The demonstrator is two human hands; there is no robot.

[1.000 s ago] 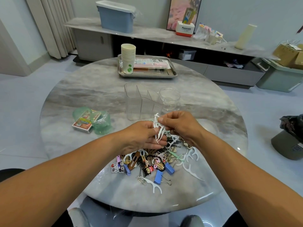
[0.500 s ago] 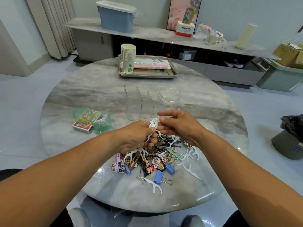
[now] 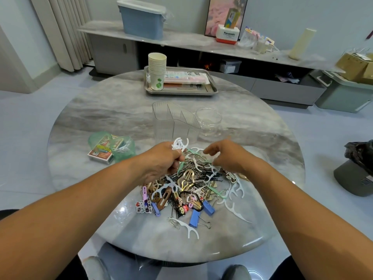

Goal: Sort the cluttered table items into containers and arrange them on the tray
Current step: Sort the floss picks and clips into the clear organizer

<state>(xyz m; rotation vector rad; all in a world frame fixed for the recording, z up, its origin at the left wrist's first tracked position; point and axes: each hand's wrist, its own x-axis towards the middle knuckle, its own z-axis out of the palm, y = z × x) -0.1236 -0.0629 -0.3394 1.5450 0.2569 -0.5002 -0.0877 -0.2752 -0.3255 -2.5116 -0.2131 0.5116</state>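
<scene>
White floss picks (image 3: pixel 180 143) pinched in left hand (image 3: pixel 161 161); right hand (image 3: pixel 227 157) loosely curled over clutter pile (image 3: pixel 187 190) nr table (image 3: pixel 84 118) front edge.

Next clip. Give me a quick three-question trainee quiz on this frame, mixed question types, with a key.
1. True or false: the left hand holds a bunch of white floss picks.
2. Where does the stack of paper cups stand? A) on the metal tray B) inside the clear divided organizer C) on the floor
3. What blue items lie at the pile's near edge?

Key: 1 true; 2 A; 3 binder clips.
</scene>
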